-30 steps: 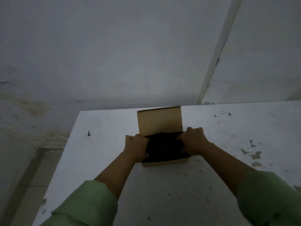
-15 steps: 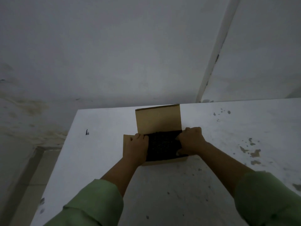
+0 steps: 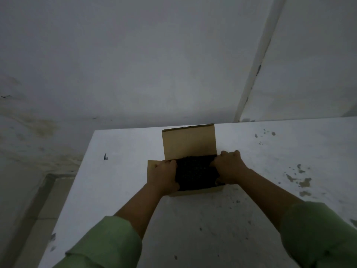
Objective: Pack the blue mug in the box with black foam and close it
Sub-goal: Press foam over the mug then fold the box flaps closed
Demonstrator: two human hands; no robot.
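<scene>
The cardboard box (image 3: pixel 195 191) sits on the white table (image 3: pixel 119 171) with its back flap (image 3: pixel 189 141) standing upright. A sheet of black foam (image 3: pixel 195 173) fills the opening. The left hand (image 3: pixel 164 176) is curled over the foam's left edge at the box rim, and the right hand (image 3: pixel 229 167) is curled over its right edge; both look to be grasping and seating the foam. The blue mug is not visible, presumably under the foam. The step in hand seems to be bedding the top padding. Next, I judge, the 2 hands must let go and fold the side flap (image 3: pixel 151 168) and back flap down.
</scene>
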